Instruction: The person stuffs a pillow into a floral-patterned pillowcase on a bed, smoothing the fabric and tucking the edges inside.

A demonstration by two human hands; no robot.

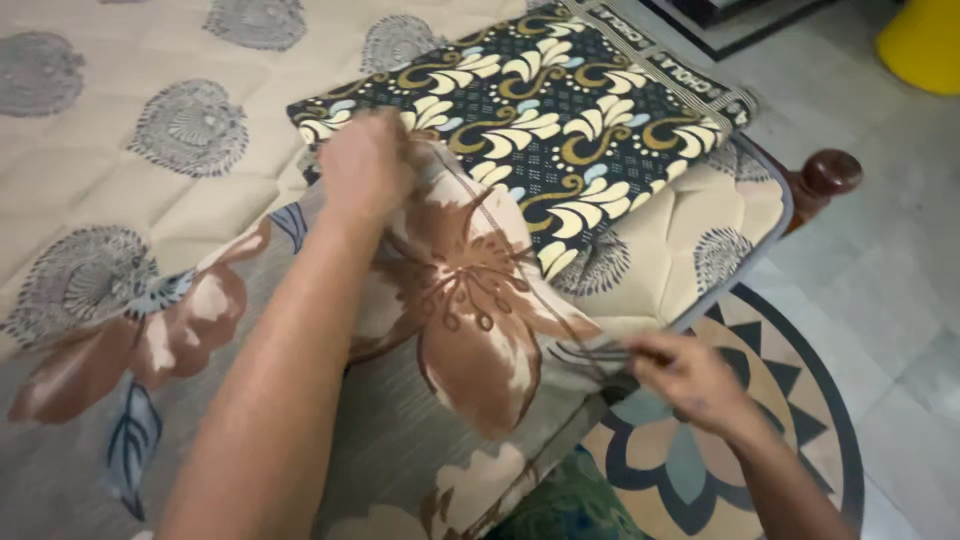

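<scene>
A grey bedsheet (440,300) with large brown flowers lies over the near part of a beige quilted mattress (110,150). My left hand (365,165) is closed on a bunched fold of this sheet, up against a folded dark cloth. My right hand (690,375) pinches the sheet's edge at the mattress corner, pulling it taut. The folded dark cloth (540,110) with cream and gold scrolls rests flat on the mattress just beyond my left hand.
A dark wooden bedpost knob (825,172) sticks out past the mattress corner. Below my right hand lies a round patterned floor rug (790,350) on grey tiles. A yellow container (925,40) stands at the top right.
</scene>
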